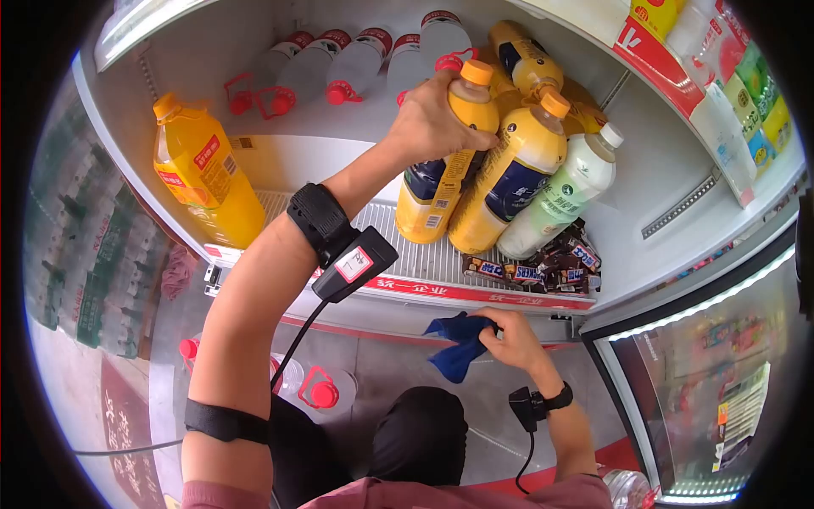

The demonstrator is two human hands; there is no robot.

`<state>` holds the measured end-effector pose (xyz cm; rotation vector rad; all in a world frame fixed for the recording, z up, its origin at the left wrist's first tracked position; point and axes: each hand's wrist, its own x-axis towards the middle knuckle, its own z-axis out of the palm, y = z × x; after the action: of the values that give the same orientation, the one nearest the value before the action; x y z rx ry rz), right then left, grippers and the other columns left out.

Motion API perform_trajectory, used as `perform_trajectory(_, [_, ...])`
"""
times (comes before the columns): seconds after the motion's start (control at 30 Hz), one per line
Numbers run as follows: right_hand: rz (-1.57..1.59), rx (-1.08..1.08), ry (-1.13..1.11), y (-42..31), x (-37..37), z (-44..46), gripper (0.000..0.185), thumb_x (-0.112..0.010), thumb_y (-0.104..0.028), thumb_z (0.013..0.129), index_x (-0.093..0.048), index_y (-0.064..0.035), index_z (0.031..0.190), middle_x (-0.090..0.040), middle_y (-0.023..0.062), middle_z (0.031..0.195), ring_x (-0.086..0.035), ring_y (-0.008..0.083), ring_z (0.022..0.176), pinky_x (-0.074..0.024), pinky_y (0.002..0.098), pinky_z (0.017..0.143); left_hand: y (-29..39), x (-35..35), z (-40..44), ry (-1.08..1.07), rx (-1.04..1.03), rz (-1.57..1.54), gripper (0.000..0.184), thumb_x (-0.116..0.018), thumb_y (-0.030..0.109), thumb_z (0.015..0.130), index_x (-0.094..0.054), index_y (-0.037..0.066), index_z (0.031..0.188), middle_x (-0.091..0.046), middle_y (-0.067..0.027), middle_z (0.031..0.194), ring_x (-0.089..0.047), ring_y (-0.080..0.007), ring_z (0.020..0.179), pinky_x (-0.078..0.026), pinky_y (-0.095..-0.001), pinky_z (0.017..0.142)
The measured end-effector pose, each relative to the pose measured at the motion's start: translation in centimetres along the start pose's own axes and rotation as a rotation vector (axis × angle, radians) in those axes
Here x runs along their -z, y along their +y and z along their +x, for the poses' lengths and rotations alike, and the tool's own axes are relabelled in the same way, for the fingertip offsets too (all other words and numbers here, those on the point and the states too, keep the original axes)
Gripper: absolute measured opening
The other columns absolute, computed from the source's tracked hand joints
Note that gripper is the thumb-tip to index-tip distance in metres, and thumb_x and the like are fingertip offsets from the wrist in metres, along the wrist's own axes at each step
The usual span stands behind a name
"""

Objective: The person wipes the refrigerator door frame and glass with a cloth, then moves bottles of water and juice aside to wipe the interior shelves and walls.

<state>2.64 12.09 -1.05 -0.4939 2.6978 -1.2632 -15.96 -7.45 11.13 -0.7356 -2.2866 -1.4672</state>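
Note:
My left hand (439,120) is closed around the upper part of a yellow drink bottle (424,199) with an orange cap, upright on the fridge's wire shelf. Right beside it stands a second yellow bottle (509,182) with a dark blue label, and next to that a white and green bottle (564,191) with a white cap. Lower down, in front of the shelf edge, my right hand (513,342) pinches a dark blue cloth (458,343), which hangs in folds. Chocolate bars (555,270) lie piled at the shelf's front right.
A large orange juice bottle (208,170) stands at the shelf's left. Several water jugs (360,64) lie at the back. The glass door (627,399) is swung out at right. More jugs with red caps (326,392) stand on the floor near my knees.

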Motion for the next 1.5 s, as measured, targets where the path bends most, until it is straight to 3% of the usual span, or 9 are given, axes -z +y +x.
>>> perform_trajectory(0.37, [0.618,-0.023,0.083,-0.2,-1.9,-1.3,0.031,-0.036,0.008,0.074,-0.058,0.0034,0.094,-0.057,-0.0015,0.079,-0.041,0.0005,0.059,-0.0317,0.0151,0.051,-2.1,7.0,-4.6,0.334,0.028,0.031,0.063,-0.077,0.029,0.055,-0.051,-0.002,0.103,-0.063,-0.0132,0.091,-0.064,-0.0205,0.083,-0.05,-0.0308,0.077])
perform_trajectory(0.73, [0.23,0.211,0.52,-5.6,-2.9,7.8,0.033,-0.038,0.007,0.077,-0.058,-0.0013,0.101,-0.058,-0.0007,0.078,-0.046,0.0005,0.062,-0.0357,0.0143,0.054,-2.8,18.1,-8.6,0.353,0.103,0.529,0.063,-0.075,0.03,0.06,-0.049,-0.004,0.107,-0.062,-0.0161,0.091,-0.063,-0.0262,0.084,-0.051,-0.0342,0.078])
perform_trajectory(0.83, [-0.21,0.409,0.132,-5.7,-4.0,12.9,0.03,-0.045,-0.012,0.086,-0.055,-0.0039,0.113,-0.05,0.0155,0.122,-0.046,0.028,0.114,-0.0364,0.0343,0.094,-2.4,17.2,-8.3,0.28,0.113,0.564,0.071,-0.074,0.032,0.061,-0.044,-0.006,0.112,-0.056,-0.0211,0.102,-0.057,-0.0305,0.096,-0.047,-0.0367,0.085])
perform_trajectory(0.9, [-0.338,0.229,-0.452,-0.9,-6.4,16.5,0.044,-0.037,-0.03,0.092,-0.043,-0.006,0.128,-0.033,0.0142,0.139,-0.028,0.0285,0.13,-0.0226,0.0373,0.106,-2.6,16.9,-7.9,0.399,-0.039,0.859,0.079,-0.074,0.031,0.062,-0.038,-0.007,0.121,-0.049,-0.0243,0.112,-0.048,-0.0344,0.106,-0.041,-0.0381,0.091])
perform_trajectory(0.97, [-0.51,0.282,-0.444,0.7,-7.1,18.0,0.05,-0.029,-0.034,0.094,-0.027,-0.0077,0.137,-0.021,0.0121,0.144,-0.021,0.0265,0.133,-0.0159,0.0384,0.109,-2.4,17.4,-8.1,0.419,-0.008,0.913,0.086,-0.073,0.029,0.062,-0.031,-0.008,0.127,-0.042,-0.0261,0.119,-0.041,-0.0375,0.113,-0.038,-0.0389,0.095])
perform_trajectory(1.17, [-0.768,0.084,-0.218,-0.3,-7.5,20.8,0.046,-0.037,-0.028,0.093,-0.034,-0.0047,0.133,-0.029,0.0129,0.14,-0.028,0.0274,0.128,-0.0255,0.0408,0.104,-2.9,17.5,-8.8,0.484,-0.387,1.093,0.071,-0.071,0.02,0.062,-0.042,0.006,0.125,-0.041,-0.0184,0.126,-0.034,-0.0354,0.122,-0.034,-0.0442,0.098])
perform_trajectory(1.27, [-0.601,0.206,-0.106,-0.5,-7.4,19.9,0.037,-0.055,-0.021,0.082,-0.051,-0.0037,0.114,-0.05,0.0149,0.117,-0.046,0.033,0.108,-0.0359,0.0399,0.093,-3.2,17.7,-8.7,0.37,-0.456,1.047,0.037,-0.068,0.014,0.062,-0.062,0.008,0.098,-0.042,-0.0139,0.126,-0.037,-0.0339,0.12,-0.035,-0.0436,0.097])
perform_trajectory(1.37, [-0.421,0.191,-0.107,-2.6,-6.5,18.2,0.032,-0.063,-0.016,0.074,-0.055,-0.002,0.102,-0.057,0.0152,0.097,-0.052,0.0359,0.096,-0.0399,0.0402,0.085,-2.9,18.5,-8.7,0.327,-0.417,1.058,0.038,-0.069,0.023,0.062,-0.062,0.005,0.095,-0.042,-0.014,0.123,-0.038,-0.0309,0.118,-0.032,-0.0448,0.099])
perform_trajectory(1.5, [-0.333,0.465,0.774,-8.2,-3.8,18.3,0.03,-0.062,-0.007,0.072,-0.054,-0.0055,0.101,-0.049,0.013,0.096,-0.05,0.0325,0.092,-0.0409,0.0404,0.078,-3.0,18.8,-8.9,0.335,-0.434,1.082,0.037,-0.07,0.023,0.062,-0.062,0.006,0.094,-0.044,-0.0131,0.122,-0.04,-0.0305,0.117,-0.036,-0.0439,0.096])
